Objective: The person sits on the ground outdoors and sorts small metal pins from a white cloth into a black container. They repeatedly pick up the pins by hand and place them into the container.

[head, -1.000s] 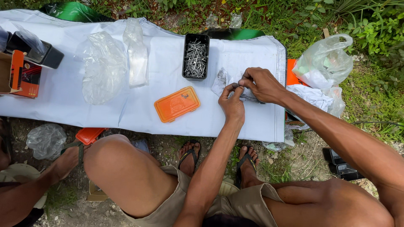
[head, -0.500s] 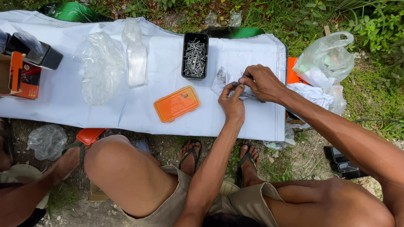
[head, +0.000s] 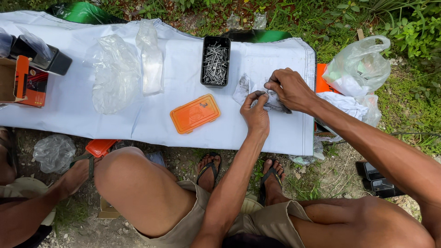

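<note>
My left hand (head: 255, 114) and my right hand (head: 289, 89) both pinch a small clear plastic bag (head: 242, 88) that lies crumpled on the white sheet (head: 183, 59). The fingertips of the two hands meet over the bag's edge. What the bag holds is hidden under my fingers. Just to the left of the bag stands a black tray of metal nails (head: 215, 61). An orange plastic lid (head: 195, 113) lies flat on the sheet, left of my left hand.
Clear plastic bags (head: 115, 71) lie on the sheet's left part. A black box (head: 41, 55) and an orange carton (head: 27, 82) sit at the far left. A bag with white contents (head: 356, 69) rests on the grass at right. Another person's foot (head: 73, 177) is at lower left.
My right hand has shifted slightly up and to the right while still pinching the bag. My left hand keeps its grip in nearly the same place.
</note>
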